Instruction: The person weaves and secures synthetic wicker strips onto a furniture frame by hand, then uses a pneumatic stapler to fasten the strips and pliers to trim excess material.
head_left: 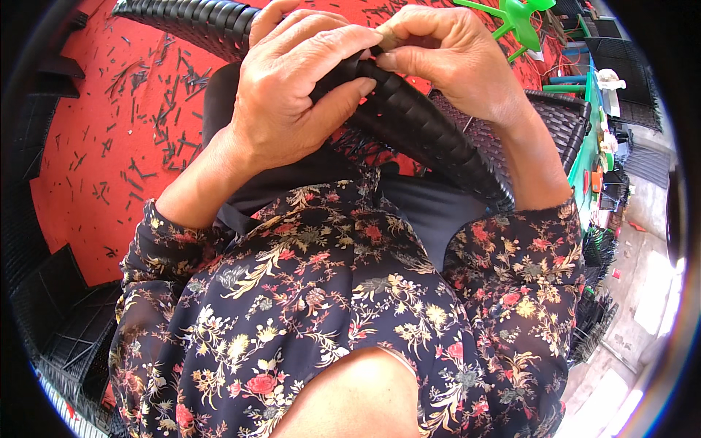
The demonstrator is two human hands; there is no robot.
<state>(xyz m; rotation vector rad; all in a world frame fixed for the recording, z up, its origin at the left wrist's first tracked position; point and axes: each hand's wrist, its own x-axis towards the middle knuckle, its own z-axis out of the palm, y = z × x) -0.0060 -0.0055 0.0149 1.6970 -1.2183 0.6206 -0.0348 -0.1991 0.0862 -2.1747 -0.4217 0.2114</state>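
Observation:
A black woven rattan frame (431, 131) lies across my lap, its wrapped rim running from the upper middle down to the right. My left hand (292, 87) curls over the rim near its top and grips it. My right hand (445, 51) sits just right of it, fingers pinched on a black strip at the rim's top edge. The fingertips of both hands meet over the weave. The strip's end is hidden under my fingers.
Red floor (95, 146) to the left is strewn with several short black strip offcuts. Black woven panels (51, 306) stand at the lower left. A green plastic stool (518, 18) and cluttered shelves (606, 146) are at the upper right.

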